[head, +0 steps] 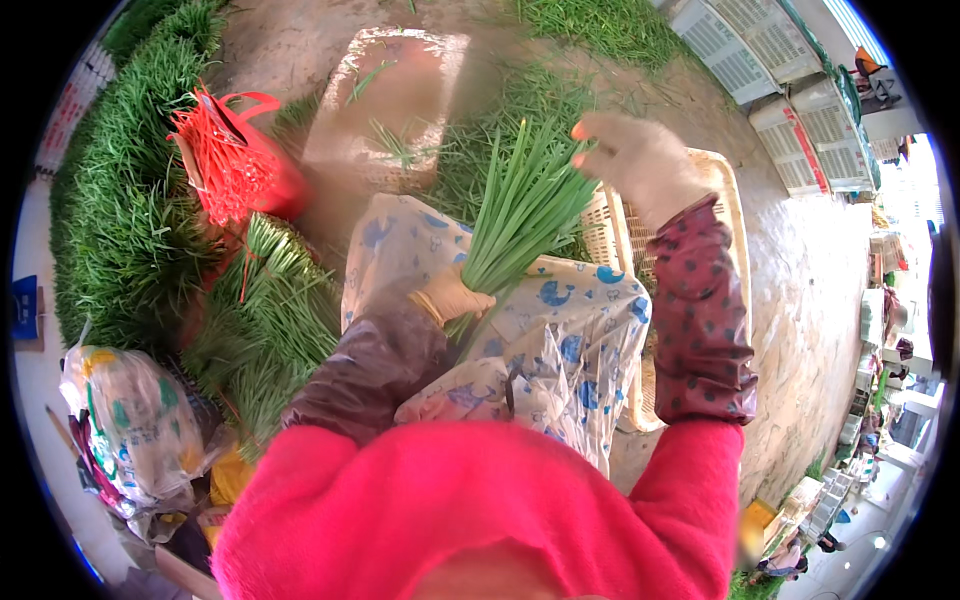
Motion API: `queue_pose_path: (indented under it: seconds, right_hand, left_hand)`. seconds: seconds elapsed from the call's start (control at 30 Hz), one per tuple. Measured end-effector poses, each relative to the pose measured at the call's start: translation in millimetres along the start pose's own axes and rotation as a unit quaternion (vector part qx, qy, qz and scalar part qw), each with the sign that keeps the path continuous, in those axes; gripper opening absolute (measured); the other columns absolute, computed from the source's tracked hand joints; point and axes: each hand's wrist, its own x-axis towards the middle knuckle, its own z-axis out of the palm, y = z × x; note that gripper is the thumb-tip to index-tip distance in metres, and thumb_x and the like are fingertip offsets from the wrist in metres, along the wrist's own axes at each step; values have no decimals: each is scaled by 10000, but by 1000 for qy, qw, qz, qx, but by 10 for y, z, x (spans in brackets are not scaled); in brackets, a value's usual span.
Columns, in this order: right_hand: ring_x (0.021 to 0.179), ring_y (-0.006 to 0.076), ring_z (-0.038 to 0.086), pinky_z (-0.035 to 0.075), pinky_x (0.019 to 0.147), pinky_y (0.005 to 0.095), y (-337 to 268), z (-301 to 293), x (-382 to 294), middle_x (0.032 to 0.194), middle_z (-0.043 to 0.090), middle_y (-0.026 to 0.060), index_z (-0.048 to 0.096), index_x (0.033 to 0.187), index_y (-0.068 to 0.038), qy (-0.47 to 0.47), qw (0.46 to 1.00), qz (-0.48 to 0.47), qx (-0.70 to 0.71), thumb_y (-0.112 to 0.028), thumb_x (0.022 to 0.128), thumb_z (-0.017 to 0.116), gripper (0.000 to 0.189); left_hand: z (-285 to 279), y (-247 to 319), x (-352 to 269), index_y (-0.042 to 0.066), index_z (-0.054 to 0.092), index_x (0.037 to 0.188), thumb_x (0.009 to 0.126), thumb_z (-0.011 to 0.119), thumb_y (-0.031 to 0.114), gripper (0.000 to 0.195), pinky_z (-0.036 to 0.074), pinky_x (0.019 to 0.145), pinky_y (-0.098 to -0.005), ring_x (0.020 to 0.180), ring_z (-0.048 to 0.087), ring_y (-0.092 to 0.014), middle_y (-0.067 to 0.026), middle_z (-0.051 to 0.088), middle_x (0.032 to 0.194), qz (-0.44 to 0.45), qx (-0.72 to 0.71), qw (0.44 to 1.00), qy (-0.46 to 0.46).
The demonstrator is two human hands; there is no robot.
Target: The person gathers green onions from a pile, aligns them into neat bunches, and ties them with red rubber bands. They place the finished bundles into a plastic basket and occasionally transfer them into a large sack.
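Note:
My left hand (454, 296), in a light glove, is closed around the lower part of a bunch of long green leaves (517, 210), which fans up and to the right over my lap. To the right of the leaf tips is my right hand (637, 161), raised and slightly blurred, its orange-tipped fingers apart with nothing seen between them. A whale-patterned plastic apron (562, 300) covers my lap. Loose green leaves (480, 150) lie beyond the bunch. Under and beside my right forearm stands a cream plastic basket (724, 176).
A whitish block (405, 82) with stray leaves stands ahead. At left are a red bag (262, 172) of red ties, tied green bundles (262, 322), a tall heap of greens (127, 217) and a filled plastic bag (135, 420). White crates (787, 135) are stacked upper right; people appear far right.

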Motion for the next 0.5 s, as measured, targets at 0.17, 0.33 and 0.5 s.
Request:
queue_pose_path:
  seconds: [0.17,0.33,0.5]
  right_hand:
    - [872,272,636,478,754,395,-178,326,-85,961,673,104,648,1035,-81,-83,989,-8,-121,-249,856,627,246]
    - [692,134,552,437,626,281,171,483,-204,806,619,71,659,978,-30,180,950,-22,252,-170,877,570,195]
    - [712,87,543,434,651,224,40,-46,-167,842,618,45,662,1020,-27,326,855,110,388,-103,845,586,206]
  left_hand:
    - [-39,30,-56,-3,615,1000,720,710,0,296,503,545,-291,605,618,-152,-79,652,757,-5,-10,1000,15]
    - [22,22,-66,-3,619,994,709,703,-17,298,499,539,-287,605,619,-150,-79,652,751,3,-18,999,41]
    - [58,129,-128,105,606,1178,760,675,133,424,528,703,-339,780,670,-239,-123,693,901,158,221,954,124]
